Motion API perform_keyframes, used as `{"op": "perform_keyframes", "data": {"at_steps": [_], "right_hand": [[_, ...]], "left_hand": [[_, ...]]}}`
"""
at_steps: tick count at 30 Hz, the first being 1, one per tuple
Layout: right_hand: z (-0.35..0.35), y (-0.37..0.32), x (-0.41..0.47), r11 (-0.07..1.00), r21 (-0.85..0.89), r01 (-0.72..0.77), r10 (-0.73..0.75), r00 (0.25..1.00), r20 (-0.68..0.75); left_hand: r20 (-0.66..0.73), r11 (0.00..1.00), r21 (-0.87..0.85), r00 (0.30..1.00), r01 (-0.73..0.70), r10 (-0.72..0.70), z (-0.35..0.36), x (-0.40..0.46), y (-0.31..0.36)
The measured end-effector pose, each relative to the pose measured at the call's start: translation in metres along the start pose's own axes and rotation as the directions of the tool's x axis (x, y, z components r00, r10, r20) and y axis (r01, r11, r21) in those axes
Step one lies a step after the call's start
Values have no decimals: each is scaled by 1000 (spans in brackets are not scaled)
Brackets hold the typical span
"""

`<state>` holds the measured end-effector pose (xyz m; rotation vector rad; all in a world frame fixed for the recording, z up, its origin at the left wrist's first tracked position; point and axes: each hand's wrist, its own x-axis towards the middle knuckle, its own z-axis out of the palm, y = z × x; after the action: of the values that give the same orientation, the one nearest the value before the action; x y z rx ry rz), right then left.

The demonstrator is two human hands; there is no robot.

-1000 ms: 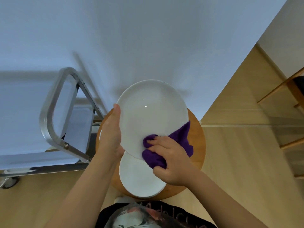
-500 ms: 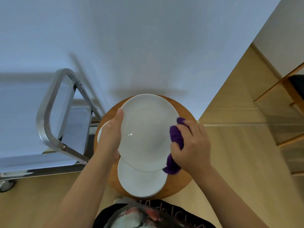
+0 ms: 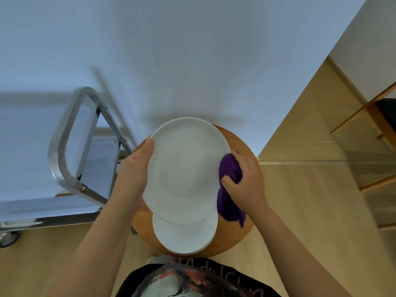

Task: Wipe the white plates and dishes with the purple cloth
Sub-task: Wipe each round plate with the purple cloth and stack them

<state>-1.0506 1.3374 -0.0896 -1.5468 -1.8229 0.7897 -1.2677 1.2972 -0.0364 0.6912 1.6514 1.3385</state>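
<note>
Risk is a slip: left hand point(image 3: 134, 174) grips the large round white plate point(image 3: 184, 170) only at its rim above the round wooden stool point(image 3: 240, 232), while right hand point(image 3: 244, 183) clutches the bunched purple cloth point(image 3: 229, 189) beside that plate.

Bare forearms; black printed T-shirt point(image 3: 192, 279).

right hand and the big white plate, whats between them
In the head view, the bunched purple cloth sits between the right hand and the big white plate's right rim.
</note>
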Motion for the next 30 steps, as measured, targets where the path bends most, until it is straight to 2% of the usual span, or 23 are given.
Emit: {"op": "perform_keyframes", "data": {"at_steps": [1,2,4,6,8,10,11,12,15,17,20,22,26,29,30], "right_hand": [[1,5,-4,978,149,-144,133,988,82],[1,10,-7,911,315,-267,221,960,174],[-2,20,-11,678,599,-426,309,905,293],[-6,28,-16,407,775,-484,356,865,353],[-15,32,-20,164,875,-455,322,863,388],[-28,29,-17,30,916,-401,234,893,384],[-34,27,-14,26,922,-386,190,908,374],[-40,23,-10,79,915,-396,161,911,380],[-46,15,-5,335,795,-507,180,862,474],[-46,9,-4,387,717,-580,207,812,545],[-41,2,-4,459,626,-631,305,773,555],[-32,1,-5,450,618,-645,393,764,512],[-5,5,-10,358,670,-650,586,715,381],[3,8,-11,350,689,-635,627,705,331],[2,9,-9,345,685,-641,633,698,334]], "left_hand": [[-11,999,-38,1000,22,-22,-2,2,-2],[-20,994,-92,998,54,-56,-5,4,-5],[-33,954,-256,985,155,-169,-8,8,-11],[-22,894,-368,959,256,-284,-8,9,-17],[12,840,-432,933,328,-358,-6,6,-20],[96,837,-443,945,322,-313,-4,5,-22],[144,848,-444,957,290,-252,-2,5,-22],[176,854,-452,964,258,-198,-2,5,-23],[194,855,-477,973,206,-127,3,2,-17],[170,859,-482,980,174,-103,7,0,-15],[167,870,-471,983,147,-76,10,-1,-14],[171,876,-457,982,156,-86,11,-1,-12],[92,897,-406,984,176,-152,15,-5,-14],[130,923,-323,976,208,-174,18,-10,-13],[155,943,-280,978,182,-142,18,-11,-11]]}}
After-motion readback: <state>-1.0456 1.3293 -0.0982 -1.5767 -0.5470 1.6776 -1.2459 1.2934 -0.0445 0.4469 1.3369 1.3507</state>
